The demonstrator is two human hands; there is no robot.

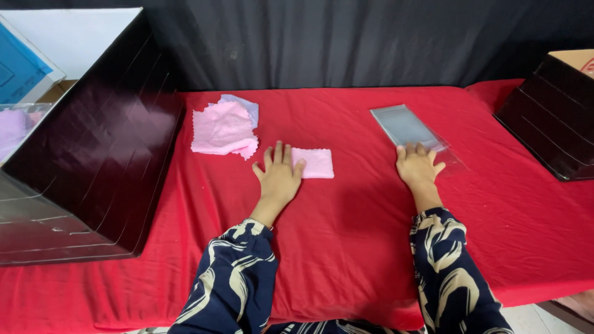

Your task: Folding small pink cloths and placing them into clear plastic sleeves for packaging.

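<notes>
My left hand point(278, 174) lies flat on the red tablecloth point(346, 235), its fingers spread and resting on the left end of a small folded pink cloth point(315, 163). My right hand point(418, 167) lies palm down with its fingertips on the near end of a clear plastic bag point(405, 127) that lies flat on the cloth. A loose pile of pink and pale lilac cloths point(224, 128) sits farther back to the left of my left hand. Neither hand grips anything.
A large black box point(99, 154) stands at the left edge of the table, with pale cloth visible behind it. Another black box point(550, 124) with a cardboard top sits at the right. A black curtain point(346, 37) hangs behind the table.
</notes>
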